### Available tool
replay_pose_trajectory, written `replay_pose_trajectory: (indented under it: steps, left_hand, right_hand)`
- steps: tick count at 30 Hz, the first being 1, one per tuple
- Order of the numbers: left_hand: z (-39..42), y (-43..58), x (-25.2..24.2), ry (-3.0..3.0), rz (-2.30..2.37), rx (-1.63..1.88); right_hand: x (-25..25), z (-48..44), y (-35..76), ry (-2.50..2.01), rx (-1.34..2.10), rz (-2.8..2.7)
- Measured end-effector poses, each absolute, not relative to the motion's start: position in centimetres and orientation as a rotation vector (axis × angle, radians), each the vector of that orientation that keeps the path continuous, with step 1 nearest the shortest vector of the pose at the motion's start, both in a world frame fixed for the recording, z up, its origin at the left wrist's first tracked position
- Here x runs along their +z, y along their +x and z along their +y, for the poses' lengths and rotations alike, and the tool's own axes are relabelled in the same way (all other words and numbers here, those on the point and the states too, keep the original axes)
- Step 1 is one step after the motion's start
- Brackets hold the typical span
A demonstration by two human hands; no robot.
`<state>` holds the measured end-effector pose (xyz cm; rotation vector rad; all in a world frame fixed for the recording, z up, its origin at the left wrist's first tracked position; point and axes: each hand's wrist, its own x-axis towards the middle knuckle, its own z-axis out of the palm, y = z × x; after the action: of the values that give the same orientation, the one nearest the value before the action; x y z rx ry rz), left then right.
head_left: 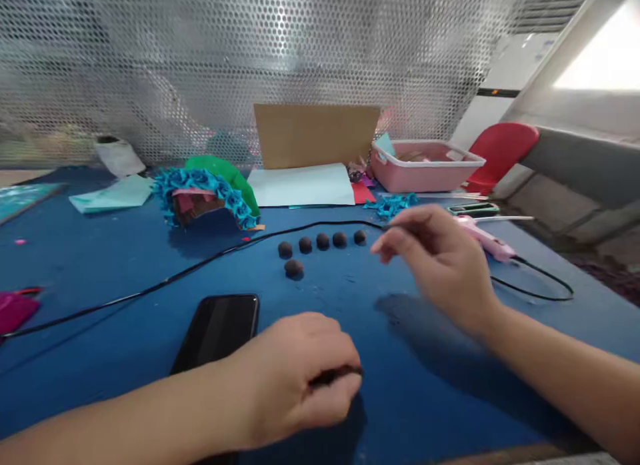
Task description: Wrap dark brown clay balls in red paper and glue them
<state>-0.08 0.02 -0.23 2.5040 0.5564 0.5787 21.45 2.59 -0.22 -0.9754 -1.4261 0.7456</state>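
Pinching dark lump (334, 376), left hand (300, 378); right hand (443, 268) near balls (323, 241).

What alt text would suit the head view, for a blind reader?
A person's left hand appears to hold something dark over a blue tabletop, right hand raised nearby. Beyond, six round dark-brown lumps, five in a row, sit near a long black cable.

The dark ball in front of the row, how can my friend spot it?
On the blue table, find the black phone, then look beyond its top right corner. Five dark balls line up there, near the black cord. The lone ball is the one sitting out of line, closer to the phone.
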Motion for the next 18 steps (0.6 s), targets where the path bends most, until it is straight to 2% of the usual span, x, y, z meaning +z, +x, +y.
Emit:
replay_pose_trajectory:
  steps: [5,9,12,15,18]
  left_hand:
    - [0.2,-0.2,-1.1,2.785,0.638,0.617]
    - [-0.2,-0.3,-1.6,2.852,0.654,0.451]
    - [-0.5,-0.4,-2.1,2.732,0.607,0.529]
    - [0.2,-0.1,-1.2,2.390,0.652,0.829]
    - [2.6,1.6,2.1,1.703,0.917,1.114]
  right_hand:
    - [-0.2,4.5,22.2,-0.968,1.264,-1.150]
    - [0.0,3.9,21.3,-0.931,1.510,-1.081]
    - [0.4,4.0,21.0,-0.949,1.653,-1.060]
    - [1.0,5.0,21.0,-1.034,1.611,-1.080]
    - [2.0,5.7,20.0,-0.989,1.196,-1.281]
